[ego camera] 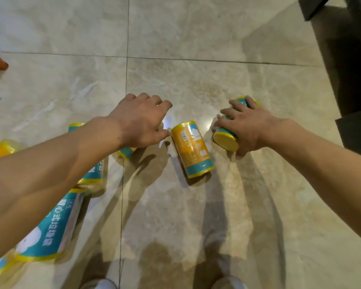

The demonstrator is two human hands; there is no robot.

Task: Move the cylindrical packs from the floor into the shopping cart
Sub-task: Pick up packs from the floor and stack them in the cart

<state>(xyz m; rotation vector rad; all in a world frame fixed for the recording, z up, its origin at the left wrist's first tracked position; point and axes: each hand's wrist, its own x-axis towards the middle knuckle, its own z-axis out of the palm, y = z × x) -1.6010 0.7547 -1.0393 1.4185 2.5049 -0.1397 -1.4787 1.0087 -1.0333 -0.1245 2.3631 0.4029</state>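
My right hand [251, 130] grips one cylindrical pack [227, 138] lying on the tiled floor [175, 215], fingers spread over its top. My left hand [139, 122] covers a second pack [126, 152], fingers curled. A third pack [193, 149] lies between them; more packs [52, 230] lie at left.

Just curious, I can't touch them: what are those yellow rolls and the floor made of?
The middle pack looks like rolled yellow plastic film in a glossy printed wrapper: its surface shines and crinkles at the ends. The pack under the right hand looks alike. The floor seems polished stone or marble-look tile: veined, reflective, with thin dark joints.
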